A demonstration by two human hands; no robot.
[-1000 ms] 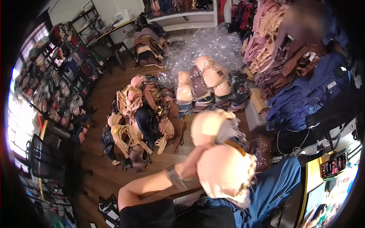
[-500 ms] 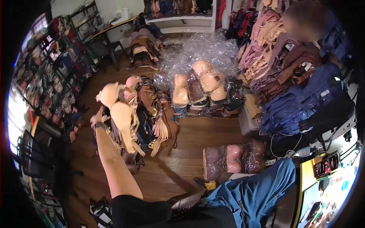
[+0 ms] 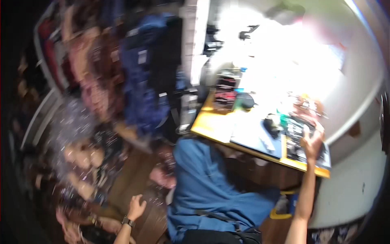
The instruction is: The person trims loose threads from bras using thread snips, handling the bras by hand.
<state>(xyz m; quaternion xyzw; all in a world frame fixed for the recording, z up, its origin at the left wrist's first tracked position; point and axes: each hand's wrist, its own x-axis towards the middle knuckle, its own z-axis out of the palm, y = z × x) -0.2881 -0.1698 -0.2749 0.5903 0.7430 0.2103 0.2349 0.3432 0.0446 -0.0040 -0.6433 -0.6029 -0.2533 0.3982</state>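
Note:
My left hand (image 3: 137, 207), with a dark band on its wrist, is low at the left over the wooden floor (image 3: 131, 177). Its fingers are apart and hold nothing. My right hand (image 3: 313, 138) reaches onto the yellow-edged table (image 3: 211, 128) at the right, with fingers spread at a black printed item (image 3: 295, 136). Motion blur hides the exact contact. A phone (image 3: 225, 92) stands near the table's left part, beside a round black object (image 3: 245, 100). The bra pile (image 3: 67, 221) is at the lower left, beside my left hand.
Blue garments (image 3: 140, 87) hang or lie in a stack left of the table. Plastic-wrapped bras (image 3: 83, 154) are on the floor at the left. My legs in blue cloth (image 3: 199, 179) are below the table edge. Bright glare covers the table's back.
The view has swung right to the table. My left hand has let go of the beige bras it was setting on the pile. My right hand has come into view at the table.

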